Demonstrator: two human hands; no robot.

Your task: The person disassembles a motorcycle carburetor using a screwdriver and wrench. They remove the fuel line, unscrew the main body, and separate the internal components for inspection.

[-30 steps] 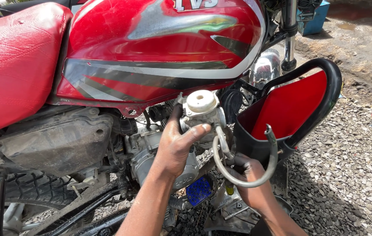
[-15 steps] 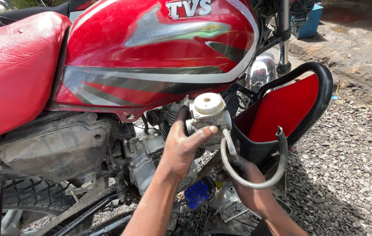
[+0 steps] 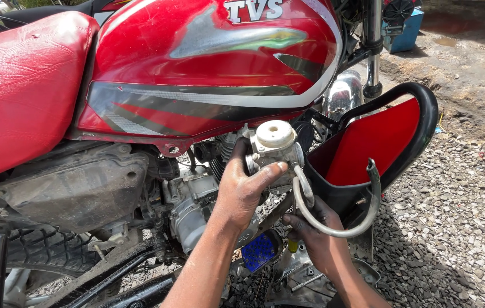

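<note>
Left hand (image 3: 242,191) gripping carburetor (image 3: 274,149) just under red fuel tank (image 3: 208,68), thumb across front of body, fingers (image 3: 239,151) wrapped behind it. Carburetor upright, pale round cap on top, sits beside engine block (image 3: 194,205). Clear hose (image 3: 339,225) loops from carburetor side, free end pointing up (near red leg guard (image 3: 368,142)). Right hand (image 3: 313,236) lower, below hose loop, fingers curled; held item, if any: cannot tell. Gravel (image 3: 453,228) on ground.
</note>
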